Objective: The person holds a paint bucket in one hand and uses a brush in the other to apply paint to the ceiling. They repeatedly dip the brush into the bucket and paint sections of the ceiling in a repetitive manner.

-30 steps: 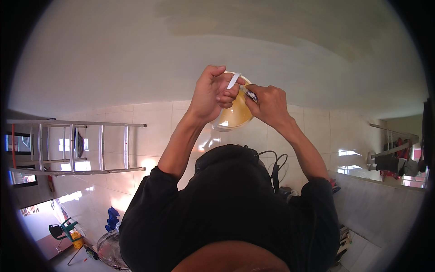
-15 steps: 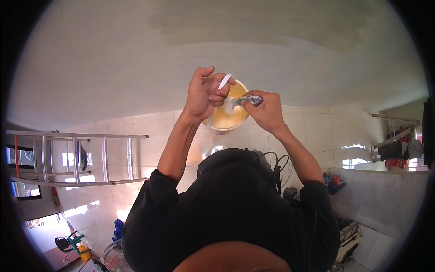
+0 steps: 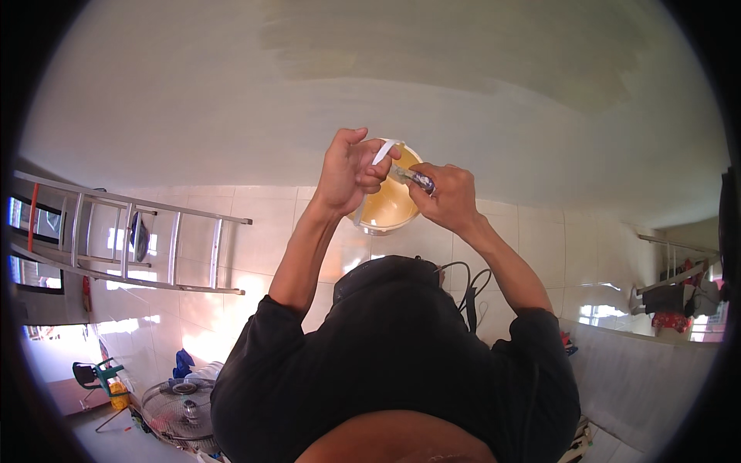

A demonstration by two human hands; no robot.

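Over the bucket point(image 3: 388, 216), right hand point(image 3: 451, 193) clamps a brush-like tool point(image 3: 422, 182) between thumb and fingers; at bucket's left, left hand point(image 3: 350, 174) hooks the white handle point(image 3: 384, 151) on curled fingers. Judged step: tool work at bucket mouth; next move calls for a steady handle.

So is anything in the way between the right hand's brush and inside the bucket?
Nothing visible blocks the way: the right hand holds the brush at the opening of the yellow bucket. Only the left hand, holding the white handle, covers the opening's left side.
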